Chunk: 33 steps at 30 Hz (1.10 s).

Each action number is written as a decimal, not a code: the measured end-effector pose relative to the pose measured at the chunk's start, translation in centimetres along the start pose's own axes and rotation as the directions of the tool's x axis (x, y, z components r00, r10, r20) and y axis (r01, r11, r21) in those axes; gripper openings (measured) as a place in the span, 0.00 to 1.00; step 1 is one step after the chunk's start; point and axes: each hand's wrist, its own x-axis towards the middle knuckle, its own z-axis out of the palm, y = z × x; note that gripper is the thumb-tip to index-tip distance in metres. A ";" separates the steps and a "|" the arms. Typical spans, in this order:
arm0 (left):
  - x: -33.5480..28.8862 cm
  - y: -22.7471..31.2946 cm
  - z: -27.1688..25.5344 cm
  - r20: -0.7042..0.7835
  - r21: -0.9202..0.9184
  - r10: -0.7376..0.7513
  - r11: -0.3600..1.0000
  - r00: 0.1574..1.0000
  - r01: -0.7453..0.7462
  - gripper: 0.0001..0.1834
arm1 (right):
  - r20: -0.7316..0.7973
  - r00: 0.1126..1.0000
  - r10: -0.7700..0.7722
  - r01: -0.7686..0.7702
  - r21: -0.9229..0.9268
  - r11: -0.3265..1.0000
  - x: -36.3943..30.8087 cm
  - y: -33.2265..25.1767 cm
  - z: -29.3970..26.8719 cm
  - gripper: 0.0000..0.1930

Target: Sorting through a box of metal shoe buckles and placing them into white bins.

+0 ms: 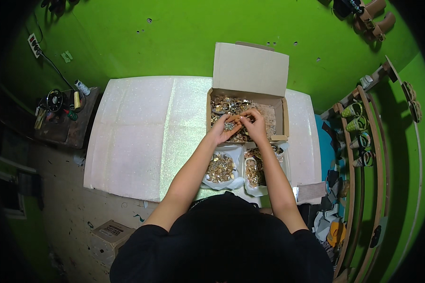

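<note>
Over the open cardboard box [250, 92], my left hand [220, 130] and my right hand [254, 125] meet at the fingertips. The fingers of my left hand curve toward those of my right, and a gap between them shows shiny bits below. My right hand is closed in a pinch. Whatever the fingertips hold between them is too small to make out. A heap of small gold and silver metal pieces [222, 104] fills the left part of the box. In front of it, a white plastic-lined container [238, 181] holds similar pieces [220, 169].
Beside that container, a second white-lined container [257, 190] with mixed trims lies partly under my right forearm. A glittery white cover [132, 137] spreads over the table. Sandals hang on a wooden rack [352, 184] at right. A sewing machine table [66, 132] stands at left.
</note>
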 end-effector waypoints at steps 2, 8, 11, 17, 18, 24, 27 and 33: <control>0.2 0.0 0.2 -0.043 -0.085 -0.023 0.996 0.999 0.019 0.14 | 0.047 0.981 0.188 -0.194 0.230 0.954 -0.1 0.0 0.0 0.04; 0.5 0.1 0.0 -0.029 -0.145 -0.010 0.989 1.000 0.005 0.20 | 0.185 0.966 0.179 -0.212 0.174 0.962 -1.4 -0.7 -0.5 0.08; 0.3 0.2 0.1 -0.053 -0.111 0.019 0.993 0.998 -0.025 0.21 | 0.435 0.893 0.118 -0.150 0.041 0.988 -2.6 -2.4 -1.1 0.08; 0.8 0.0 -0.1 -0.022 -0.177 0.005 0.984 1.000 -0.009 0.22 | 0.620 0.752 0.224 -0.123 -0.203 0.971 -2.7 -3.0 -1.3 0.08; 0.8 -0.1 -0.1 0.008 -0.161 0.004 0.987 1.000 -0.003 0.21 | 0.487 0.853 0.189 -0.094 -0.213 0.973 -2.2 -3.5 -1.1 0.08; 2.8 -0.3 -3.5 -0.003 -0.012 0.011 1.000 1.000 -0.011 0.22 | 0.257 0.963 -0.083 0.188 -0.417 0.889 -1.2 -3.3 1.9 0.13; 2.3 -0.5 -2.3 -0.004 -0.051 -0.001 0.999 1.000 0.001 0.21 | 0.245 0.965 -0.097 0.219 -0.541 0.812 -1.2 -2.4 2.8 0.12; 1.8 -0.4 -1.6 0.065 -0.152 0.022 0.988 0.998 -0.012 0.21 | 0.239 0.960 -0.146 0.253 -0.516 0.819 -0.6 -1.0 3.7 0.09</control>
